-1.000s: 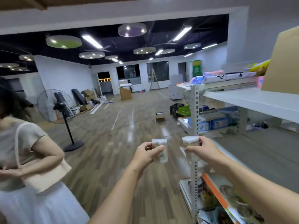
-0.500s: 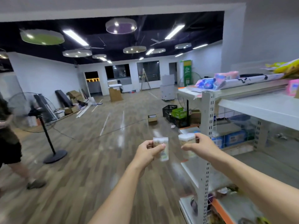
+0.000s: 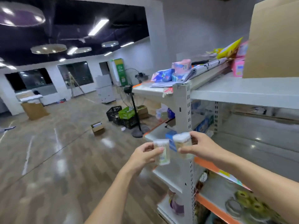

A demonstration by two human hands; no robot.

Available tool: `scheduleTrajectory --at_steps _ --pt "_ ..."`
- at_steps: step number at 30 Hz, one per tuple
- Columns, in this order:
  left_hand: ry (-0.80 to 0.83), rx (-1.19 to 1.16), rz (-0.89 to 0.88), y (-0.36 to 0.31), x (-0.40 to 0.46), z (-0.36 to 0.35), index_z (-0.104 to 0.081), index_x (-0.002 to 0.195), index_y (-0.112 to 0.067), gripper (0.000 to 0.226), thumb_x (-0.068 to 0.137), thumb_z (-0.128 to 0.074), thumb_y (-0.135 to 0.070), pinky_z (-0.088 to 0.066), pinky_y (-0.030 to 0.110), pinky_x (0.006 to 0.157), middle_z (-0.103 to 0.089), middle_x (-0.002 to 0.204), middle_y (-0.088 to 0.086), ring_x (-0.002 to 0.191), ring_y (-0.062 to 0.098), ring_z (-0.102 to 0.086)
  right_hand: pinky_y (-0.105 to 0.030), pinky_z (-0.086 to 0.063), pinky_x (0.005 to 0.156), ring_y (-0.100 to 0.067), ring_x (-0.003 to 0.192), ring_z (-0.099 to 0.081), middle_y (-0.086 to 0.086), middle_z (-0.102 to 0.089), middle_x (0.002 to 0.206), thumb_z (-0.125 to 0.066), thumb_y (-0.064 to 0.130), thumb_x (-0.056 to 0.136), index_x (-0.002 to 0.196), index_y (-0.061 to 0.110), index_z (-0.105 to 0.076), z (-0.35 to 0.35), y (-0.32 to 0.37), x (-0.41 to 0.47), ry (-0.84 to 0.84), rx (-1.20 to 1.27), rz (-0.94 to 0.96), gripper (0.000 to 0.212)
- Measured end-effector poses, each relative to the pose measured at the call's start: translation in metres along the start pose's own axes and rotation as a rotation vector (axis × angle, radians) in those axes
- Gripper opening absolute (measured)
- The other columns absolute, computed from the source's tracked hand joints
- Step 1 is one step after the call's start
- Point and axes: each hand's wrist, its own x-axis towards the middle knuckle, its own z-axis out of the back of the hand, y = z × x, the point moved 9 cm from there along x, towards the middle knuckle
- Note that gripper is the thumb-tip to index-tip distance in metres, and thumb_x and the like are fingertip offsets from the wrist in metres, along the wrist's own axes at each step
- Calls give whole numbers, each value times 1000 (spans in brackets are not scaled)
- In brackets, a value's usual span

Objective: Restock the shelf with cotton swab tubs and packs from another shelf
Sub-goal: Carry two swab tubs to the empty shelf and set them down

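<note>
My left hand (image 3: 142,156) grips a small clear cotton swab tub (image 3: 162,151) with a white lid, held out in front of me. A second cotton swab tub (image 3: 182,142) sits in my right hand (image 3: 202,147), fingers and thumb curled round it, just right of the first. Both tubs hover close together in front of the grey upright post (image 3: 184,110) of a metal shelf unit. The wide grey middle shelf (image 3: 258,143) lies behind my right hand.
The top shelf (image 3: 234,91) carries colourful packs and a large cardboard box (image 3: 275,38). Rolls of tape lie on a lower orange-edged shelf (image 3: 215,188). On the wooden floor stand a fan pole (image 3: 135,110), black and green crates (image 3: 121,113) and small boxes.
My view has swung right and closer to the shelf unit. Both hands with their tubs have drawn nearer together and toward the shelf post. The person at left is out of sight.
</note>
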Motion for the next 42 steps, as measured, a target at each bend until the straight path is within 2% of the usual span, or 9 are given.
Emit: scheduleTrajectory --at_steps 6,10,15,20,26,30,33,37,42 --pt "518 77 11 0 26 -95 -67 120 -17 44 82 -78 -36 -49 41 101 -70 120 3 115 19 -65 -25 -55 75 -9 89 -73 5 -77 95 -89 36 56 101 23 -73 73 -26 -27 -146 -22 -107 49" --pt "688 53 -4 -3 34 -170 -65 121 -12 42 85 -76 -30 -50 41 103 -70 120 5 115 21 -65 -22 -54 71 -7 82 -72 4 -77 91 -88 17 69 99 20 -72 126 -50 -41 -273 -72 -192 34" --pt "672 3 4 -1 67 -231 -63 122 -18 53 77 -82 -40 -47 46 106 -74 113 1 110 18 -68 -23 -54 66 -8 75 -71 -1 -77 90 -85 15 72 96 14 -73 183 -86 -59 -448 -49 -291 27" --pt "625 -83 11 5 116 -266 -66 117 -13 46 79 -80 -35 -50 43 103 -75 110 1 105 18 -70 -34 -57 82 -14 89 -72 4 -77 90 -89 24 69 100 16 -73 228 -119 -65 -576 -2 -367 36" --pt "496 -131 57 28 170 -281 -65 110 -14 46 74 -85 -34 -56 35 93 -76 103 2 101 19 -72 -25 -42 60 -11 69 -64 -5 -73 84 -88 23 70 91 13 -75 248 -155 -55 -639 20 -426 27" --pt "368 -95 42 41 209 -287 -70 106 -13 34 77 -83 -25 -55 26 74 -74 95 0 91 17 -69 -15 -42 49 -10 66 -67 6 -72 68 -86 23 71 78 19 -74 255 -178 -38 -661 13 -468 15" --pt "356 1 7 49 240 -301 -70 104 -12 31 78 -82 -25 -55 31 81 -74 99 5 94 23 -69 -19 -44 56 -15 69 -64 0 -70 70 -85 26 71 85 11 -77 256 -198 -19 -650 -1 -496 22" --pt "292 118 -128 55 282 -321 -70 105 -9 28 81 -79 -20 -45 3 59 -69 96 -1 86 15 -63 -16 -45 49 -10 64 -64 8 -69 63 -88 16 67 88 13 -74 259 -222 13 -673 1 -444 26" --pt "300 114 -262 80 311 -338 -69 115 -12 35 83 -77 -23 -57 30 79 -73 106 2 98 18 -69 -18 -53 58 -12 81 -71 1 -75 92 -88 8 66 98 21 -70 257 -255 39 -730 19 -307 38"
